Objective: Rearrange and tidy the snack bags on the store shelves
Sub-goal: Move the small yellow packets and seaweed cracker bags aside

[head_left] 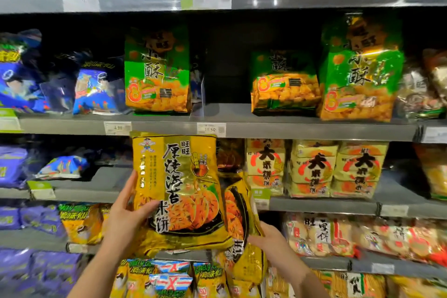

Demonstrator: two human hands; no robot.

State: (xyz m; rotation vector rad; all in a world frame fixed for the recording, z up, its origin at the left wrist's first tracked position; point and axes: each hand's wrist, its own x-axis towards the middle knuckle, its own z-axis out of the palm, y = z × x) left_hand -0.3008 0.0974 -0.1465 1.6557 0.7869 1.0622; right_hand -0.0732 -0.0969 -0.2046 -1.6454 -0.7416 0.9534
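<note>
**Two yellow bags in hand, facing the shelf: which way is the open slot**

Nearest: left hand [128, 220] grasps the front yellow bag [179, 189] at its lower left edge, thumb across the printed face, fingers out of sight behind. Right hand [271, 239] clasps the lower right of a second yellow bag [238, 210], which sits partly behind the first and tilts to the right.

Front bag is held upright, long axis vertical, face toward the camera. Its top edge overlaps the price rail [210, 128] of the shelf above.

Beyond the hands: a bare grey stretch of shelf [106, 176] lies to the left of the front bag, just past the left hand; a blue bag [63, 167] lies flat at its far end. To the right stand stacked pale cracker packs [314, 169], packed close.

Judgement: the free space is leftward and deeper in, so the left hand is the nearer one. The bag would go in upright, pushed away from the person. What is directly behind the front bag cannot be told.

Farthest: green bags [157, 75] stand on the shelf above.
</note>
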